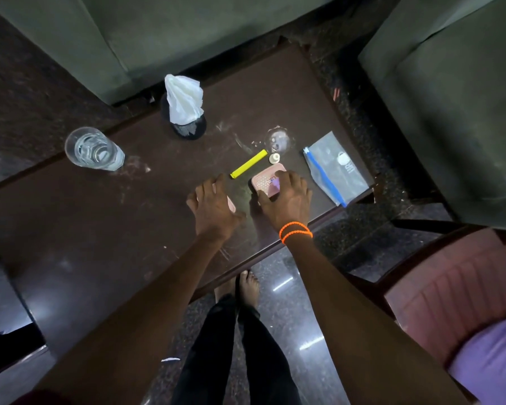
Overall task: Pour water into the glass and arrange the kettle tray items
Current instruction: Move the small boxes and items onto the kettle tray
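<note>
A clear glass (93, 149) with water in it stands at the far left of the dark brown table (100, 217). My right hand (285, 200), with orange bands at the wrist, rests on a small pink box (265, 179) and its fingers curl over the box's near edge. My left hand (214, 204) lies spread over a pink flat piece (231, 203), mostly hidden under the palm. A yellow stick (249, 168) and a small white cap (274, 158) lie just beyond the box. No kettle or tray is in view.
A dark holder with white napkins (184, 103) stands at the table's far edge. A clear zip bag with a blue strip (335, 168) lies at the right end. Green sofas stand behind and to the right, a pink chair (462, 287) near right. My feet are under the table's near edge.
</note>
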